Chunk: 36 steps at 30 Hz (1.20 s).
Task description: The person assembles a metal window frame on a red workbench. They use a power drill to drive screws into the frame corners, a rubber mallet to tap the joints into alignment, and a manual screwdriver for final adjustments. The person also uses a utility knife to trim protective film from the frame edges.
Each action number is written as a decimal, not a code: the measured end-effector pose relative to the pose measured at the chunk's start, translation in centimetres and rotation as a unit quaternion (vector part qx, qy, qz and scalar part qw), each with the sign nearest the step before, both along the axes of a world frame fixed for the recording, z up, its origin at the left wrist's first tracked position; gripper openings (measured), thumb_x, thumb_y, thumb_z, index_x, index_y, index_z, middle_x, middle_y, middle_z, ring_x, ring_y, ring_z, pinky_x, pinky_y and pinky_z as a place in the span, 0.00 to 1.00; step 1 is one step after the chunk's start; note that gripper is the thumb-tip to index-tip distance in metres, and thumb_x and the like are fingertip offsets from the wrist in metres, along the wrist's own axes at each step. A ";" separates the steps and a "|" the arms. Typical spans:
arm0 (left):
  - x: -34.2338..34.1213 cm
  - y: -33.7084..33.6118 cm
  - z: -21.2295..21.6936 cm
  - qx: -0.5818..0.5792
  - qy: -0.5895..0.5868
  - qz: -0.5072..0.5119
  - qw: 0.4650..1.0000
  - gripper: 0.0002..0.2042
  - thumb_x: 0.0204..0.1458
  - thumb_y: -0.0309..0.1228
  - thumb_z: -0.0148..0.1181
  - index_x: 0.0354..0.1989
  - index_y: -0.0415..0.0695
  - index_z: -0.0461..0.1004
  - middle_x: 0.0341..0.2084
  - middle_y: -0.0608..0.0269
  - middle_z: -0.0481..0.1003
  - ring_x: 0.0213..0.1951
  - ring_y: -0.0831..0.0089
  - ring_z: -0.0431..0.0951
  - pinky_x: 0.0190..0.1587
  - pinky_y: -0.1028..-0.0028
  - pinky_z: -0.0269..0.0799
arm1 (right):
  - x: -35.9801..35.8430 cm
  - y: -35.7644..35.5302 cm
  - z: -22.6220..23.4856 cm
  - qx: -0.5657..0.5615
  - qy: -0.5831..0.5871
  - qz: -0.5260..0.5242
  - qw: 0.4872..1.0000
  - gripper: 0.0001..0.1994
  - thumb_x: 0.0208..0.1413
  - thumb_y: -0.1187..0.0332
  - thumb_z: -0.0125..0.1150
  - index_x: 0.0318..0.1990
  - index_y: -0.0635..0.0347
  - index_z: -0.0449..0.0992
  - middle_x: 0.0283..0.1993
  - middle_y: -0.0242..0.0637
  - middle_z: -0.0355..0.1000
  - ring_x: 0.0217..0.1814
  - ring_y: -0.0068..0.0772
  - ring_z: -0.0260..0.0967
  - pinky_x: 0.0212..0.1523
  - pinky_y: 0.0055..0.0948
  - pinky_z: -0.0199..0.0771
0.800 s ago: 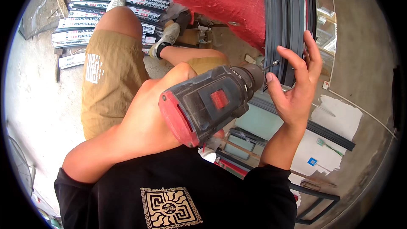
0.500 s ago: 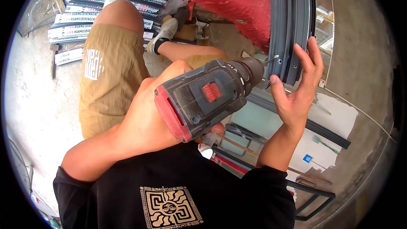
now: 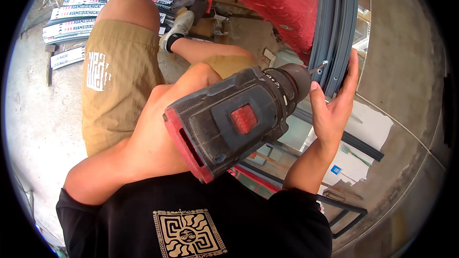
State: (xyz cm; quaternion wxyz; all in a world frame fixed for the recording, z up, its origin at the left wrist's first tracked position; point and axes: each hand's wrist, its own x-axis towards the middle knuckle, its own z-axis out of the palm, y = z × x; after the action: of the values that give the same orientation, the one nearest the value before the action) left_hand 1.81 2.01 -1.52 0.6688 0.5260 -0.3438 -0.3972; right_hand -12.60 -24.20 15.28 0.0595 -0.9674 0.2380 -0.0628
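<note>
The left hand (image 3: 165, 110) is wrapped round the red-and-black drill (image 3: 234, 119), clamped on the grip beneath the body, knuckles up, and that forearm comes in low from the drill's left. The wrist looks nearly straight, the elbow out wide. The drill itself lies tilted, its nose aimed up and to the right, and the thin bit (image 3: 317, 68) reaches from the chuck to the face of the grey profile (image 3: 334, 24) beyond the nose, its tip right by a small shiny screw (image 3: 325, 62).

Over to the right of the drill's nose, the right hand (image 3: 334, 110) is up, forearm rising steeply, thumb and fingers spread apart in a V around the profile's near end. Whether they press on it, I can't tell.

Past the drill's nose, red covering (image 3: 272, 5) hangs beside the profile; far up and left of the drill lie strips with printed film (image 3: 71, 26).
</note>
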 end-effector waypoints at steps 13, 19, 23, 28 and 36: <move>0.7 0.3 -1.3 -0.004 -0.040 -0.006 0.999 0.35 0.41 0.58 0.90 0.55 0.49 0.89 0.45 0.63 0.78 0.43 0.64 0.80 0.39 0.64 0.76 | 0.1 -2.9 4.7 0.133 0.102 0.019 0.986 0.60 0.51 0.61 0.84 0.89 0.67 0.53 0.90 0.53 0.56 0.93 0.51 0.52 0.90 0.48 0.47; 0.4 0.4 -1.5 0.001 -0.060 -0.020 0.998 0.34 0.42 0.58 0.89 0.54 0.50 0.89 0.44 0.63 0.78 0.41 0.64 0.79 0.37 0.64 0.75 | -0.3 -4.1 4.6 0.186 0.081 0.008 0.979 0.60 0.54 0.54 0.84 0.88 0.69 0.53 0.90 0.53 0.57 0.93 0.49 0.52 0.91 0.48 0.44; 0.7 0.6 -1.0 0.017 -0.081 -0.035 0.996 0.33 0.43 0.57 0.89 0.54 0.50 0.89 0.46 0.62 0.78 0.43 0.63 0.79 0.38 0.62 0.75 | -0.5 -3.0 3.2 0.118 0.038 0.029 0.992 0.56 0.56 0.53 0.83 0.87 0.67 0.59 0.86 0.52 0.62 0.91 0.50 0.55 0.89 0.49 0.49; 0.7 0.7 -0.5 0.006 -0.048 -0.013 0.999 0.34 0.44 0.55 0.89 0.57 0.49 0.87 0.47 0.61 0.78 0.45 0.59 0.79 0.41 0.60 0.76 | -1.2 0.3 2.3 -0.109 -0.041 0.078 0.990 0.38 0.59 0.57 0.83 0.74 0.64 0.77 0.77 0.50 0.69 0.83 0.50 0.62 0.83 0.49 0.60; -0.2 0.6 0.2 -0.039 -0.037 0.026 0.998 0.36 0.42 0.48 0.94 0.58 0.46 0.84 0.49 0.60 0.78 0.46 0.59 0.82 0.45 0.61 0.78 | -4.3 4.3 -0.7 -0.030 -0.144 -0.005 0.989 0.16 0.66 0.73 0.75 0.59 0.68 0.87 0.40 0.34 0.78 0.38 0.23 0.73 0.41 0.25 0.73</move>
State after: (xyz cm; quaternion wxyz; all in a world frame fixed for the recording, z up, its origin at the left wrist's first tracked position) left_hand 1.60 2.59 -1.36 0.6859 0.5226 -0.3694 -0.3466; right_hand -16.94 -19.89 14.57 0.0635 -0.9485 0.2297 -0.2085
